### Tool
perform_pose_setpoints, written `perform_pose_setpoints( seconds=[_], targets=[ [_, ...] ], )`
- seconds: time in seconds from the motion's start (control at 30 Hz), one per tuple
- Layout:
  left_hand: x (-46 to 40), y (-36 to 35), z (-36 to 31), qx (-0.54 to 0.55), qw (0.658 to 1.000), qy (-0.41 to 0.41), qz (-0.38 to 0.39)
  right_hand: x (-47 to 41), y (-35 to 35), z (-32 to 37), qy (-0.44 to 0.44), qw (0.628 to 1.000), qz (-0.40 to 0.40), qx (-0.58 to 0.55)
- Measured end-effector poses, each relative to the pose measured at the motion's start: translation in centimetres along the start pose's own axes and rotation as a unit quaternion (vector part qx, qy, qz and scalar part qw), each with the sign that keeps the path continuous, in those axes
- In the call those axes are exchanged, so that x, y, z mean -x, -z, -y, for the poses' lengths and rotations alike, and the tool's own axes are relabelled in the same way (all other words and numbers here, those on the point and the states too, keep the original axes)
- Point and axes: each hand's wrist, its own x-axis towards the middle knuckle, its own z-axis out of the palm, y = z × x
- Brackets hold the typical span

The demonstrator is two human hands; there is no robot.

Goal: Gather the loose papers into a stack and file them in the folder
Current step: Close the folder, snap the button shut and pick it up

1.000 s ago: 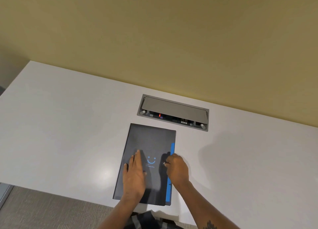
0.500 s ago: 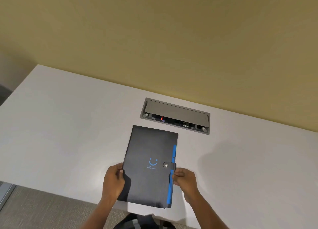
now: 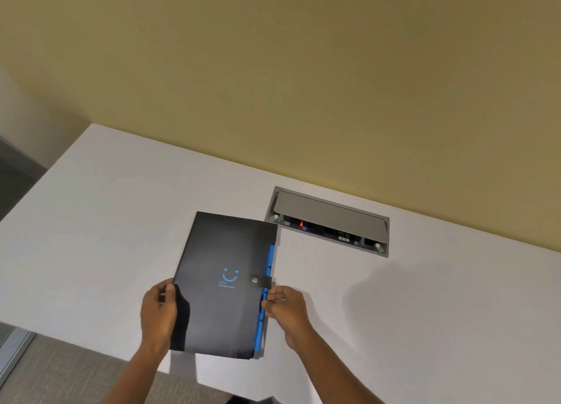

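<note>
While a second ago the left hand [image 3: 158, 314] lay flat on the cover and the right hand [image 3: 287, 308] worked at the clasp, both now grip the folder [image 3: 221, 285] by its long edges, and the folder has shifted leftward, away from the hatch, its near end past the edge of the surface [image 3: 91, 236]. Half a second ago the hold was already the same; the folder has since turned slightly, its far end leaning right.

The left fingers [image 3: 170, 289] are clamped on the folder's left edge, thumb on top of the cover, the rest hidden beneath. The right fingers [image 3: 273, 297] are pinched together on the right edge, just nearer than the strap [image 3: 261, 280] with its round metal snap, which is fastened. The folder thus sits between the two hands, extending beyond them toward the wall [image 3: 303, 84].

The folder is a flat matte black rectangle bearing a small blue smile mark near its middle; blue index tabs [image 3: 268, 270] line the right edge above and below the right fingers. No loose papers are in view.

Beyond the right fingers, a grey metal cable hatch [image 3: 329, 218] with a hinged lid is set into the smooth white surface, a red light showing in its slot. Farthest off rises a plain yellow-tan wall.
</note>
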Motion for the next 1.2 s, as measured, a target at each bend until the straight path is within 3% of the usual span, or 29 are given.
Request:
perform_pose_setpoints(
  seconds=[0.27, 0.5, 1.2],
  targets=[
    [-10.1, 0.5, -2.5, -0.016, 1.0, -0.003, -0.016, -4.7, -5.5, 6.5, 0.013, 0.999, 0.03, 0.018],
    [-16.0, -2.3, -6.3, -0.04, 0.998, -0.03, 0.022, -9.1, -6.4, 10.4, 0.028, 1.0, -0.006, 0.008],
    [-19.7, -4.6, -10.6, -0.099, 0.988, -0.083, 0.079, -11.2, -6.2, 13.2, 0.047, 0.998, -0.03, -0.029]
  ],
)
